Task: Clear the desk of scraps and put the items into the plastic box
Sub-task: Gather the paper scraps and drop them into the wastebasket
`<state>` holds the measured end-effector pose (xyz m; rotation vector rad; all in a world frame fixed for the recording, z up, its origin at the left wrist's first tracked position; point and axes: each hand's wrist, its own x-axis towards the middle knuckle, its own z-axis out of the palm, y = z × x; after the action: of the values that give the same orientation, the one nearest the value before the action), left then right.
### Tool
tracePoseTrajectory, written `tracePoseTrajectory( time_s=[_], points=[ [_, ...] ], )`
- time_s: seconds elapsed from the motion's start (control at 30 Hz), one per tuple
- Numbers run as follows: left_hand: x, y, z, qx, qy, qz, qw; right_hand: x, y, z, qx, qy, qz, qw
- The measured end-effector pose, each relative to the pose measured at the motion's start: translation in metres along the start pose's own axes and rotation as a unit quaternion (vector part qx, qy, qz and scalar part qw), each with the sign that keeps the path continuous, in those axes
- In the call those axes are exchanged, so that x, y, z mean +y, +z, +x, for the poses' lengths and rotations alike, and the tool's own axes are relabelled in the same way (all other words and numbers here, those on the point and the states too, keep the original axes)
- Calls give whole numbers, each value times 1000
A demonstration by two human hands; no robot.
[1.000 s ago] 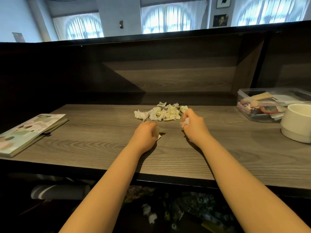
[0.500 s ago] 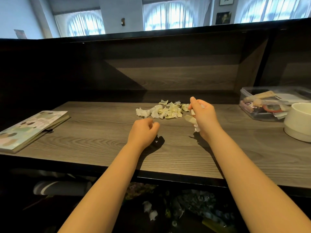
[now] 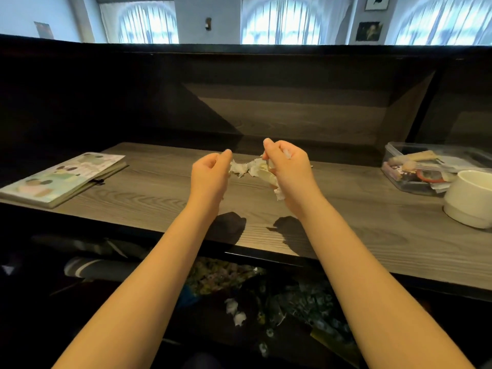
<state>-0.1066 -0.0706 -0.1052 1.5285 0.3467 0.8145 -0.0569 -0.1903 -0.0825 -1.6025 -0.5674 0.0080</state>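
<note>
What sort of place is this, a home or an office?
Hard to say; it looks like a study or reading room. There is a wood-grain desk with a tall dark back panel, a notebook on it, and arched curtained windows beyond.

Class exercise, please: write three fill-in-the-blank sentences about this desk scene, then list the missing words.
The notebook lies at the desk's ____ end.
The right hand grips scraps; the box stands to its ____.
The cup beside the box is ____ in colour.
Missing words: left, right, white.
</note>
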Motion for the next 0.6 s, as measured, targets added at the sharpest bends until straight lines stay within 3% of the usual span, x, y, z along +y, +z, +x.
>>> tracePoseTrajectory(
  time_s=[0.2,0.33,0.6],
  points=[
    [11,-43,-27,80,54,-46,994,-8,33,-43,-46,-25,39,998],
    [2,-85,-46,91,58,-48,993,0,61,-69,-84,-22,42,995],
    [-42,-170,-86,149,9,12,989,25,132,-113,-167,-1,35,985]
  ],
)
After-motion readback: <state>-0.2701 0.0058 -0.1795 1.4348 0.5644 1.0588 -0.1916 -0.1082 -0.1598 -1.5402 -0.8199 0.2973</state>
